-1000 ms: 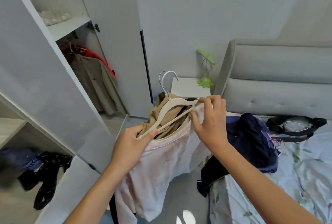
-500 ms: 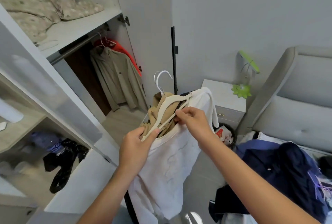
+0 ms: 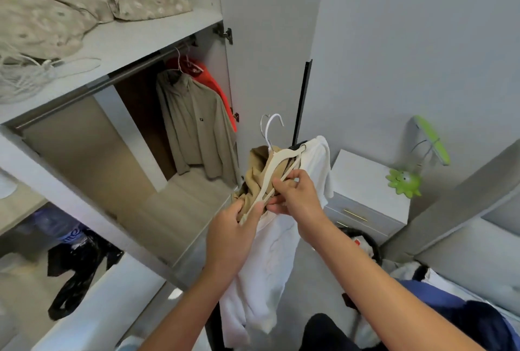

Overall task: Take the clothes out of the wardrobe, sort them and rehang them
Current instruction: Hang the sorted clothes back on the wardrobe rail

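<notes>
Left hand point(image 3: 235, 234) clamps the cream plastic hanger point(image 3: 274, 173); right hand point(image 3: 297, 198) pinches the white cotton shirt point(image 3: 270, 260) beside it, seating the collar.

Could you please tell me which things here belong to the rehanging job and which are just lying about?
Job:
white garment
tan garment
cream hanger
left hand
right hand
hanging grey-green jacket

Lying about:
green lamp
nightstand
black bag
</notes>
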The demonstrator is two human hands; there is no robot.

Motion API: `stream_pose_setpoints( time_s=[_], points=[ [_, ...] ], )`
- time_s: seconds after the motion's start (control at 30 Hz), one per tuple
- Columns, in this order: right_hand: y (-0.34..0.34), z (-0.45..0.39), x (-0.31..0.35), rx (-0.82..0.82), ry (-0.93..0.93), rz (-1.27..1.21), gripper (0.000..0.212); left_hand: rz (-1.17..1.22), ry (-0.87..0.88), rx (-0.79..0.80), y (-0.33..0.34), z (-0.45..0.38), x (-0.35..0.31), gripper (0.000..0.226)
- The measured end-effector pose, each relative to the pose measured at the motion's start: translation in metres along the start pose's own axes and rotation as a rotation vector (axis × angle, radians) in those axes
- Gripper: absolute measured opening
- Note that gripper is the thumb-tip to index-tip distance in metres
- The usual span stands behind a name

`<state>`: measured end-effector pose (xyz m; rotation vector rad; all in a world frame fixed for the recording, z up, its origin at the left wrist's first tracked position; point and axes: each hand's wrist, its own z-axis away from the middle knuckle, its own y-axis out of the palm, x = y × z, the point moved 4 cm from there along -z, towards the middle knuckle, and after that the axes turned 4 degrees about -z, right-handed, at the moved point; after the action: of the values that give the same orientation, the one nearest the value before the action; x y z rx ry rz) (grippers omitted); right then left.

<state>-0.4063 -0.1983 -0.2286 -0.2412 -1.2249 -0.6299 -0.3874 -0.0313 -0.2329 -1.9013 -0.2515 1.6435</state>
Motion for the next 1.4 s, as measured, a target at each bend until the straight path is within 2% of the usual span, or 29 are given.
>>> stream_pose_setpoints(
  time_s=[0.23,0.5,0.63,0.8,1.0,1.13,1.4],
  points=[
    [0.024,-0.086,0.022,0.144,0.011,0.024,0.02,0.165,-0.168,-0.053,0.02,-0.068,0.004,0.039],
    [0.031,-0.21,0.047,0.37,0.141,0.034,0.022,0.256,-0.361,-0.244,0.06,-0.155,-0.009,0.041],
    [0.03,-0.254,0.059,0.464,0.177,0.069,0.014,0.226,-0.375,-0.315,0.074,-0.177,-0.022,0.038],
    [0.041,-0.293,0.061,0.534,0.204,0.216,0.022,0.158,-0.425,-0.419,0.069,-0.187,-0.018,0.043],
    [0.073,-0.317,0.068,0.64,0.251,0.121,0.019,0.205,-0.415,-0.515,0.048,-0.197,-0.013,0.043],
    [0.097,-0.332,0.071,0.702,0.294,0.14,0.032,0.237,-0.404,-0.607,0.037,-0.212,-0.001,0.04],
    [0.142,-0.361,0.077,0.789,0.102,0.326,0.026,0.286,-0.431,-0.621,0.017,-0.248,0.049,0.042]
  ],
)
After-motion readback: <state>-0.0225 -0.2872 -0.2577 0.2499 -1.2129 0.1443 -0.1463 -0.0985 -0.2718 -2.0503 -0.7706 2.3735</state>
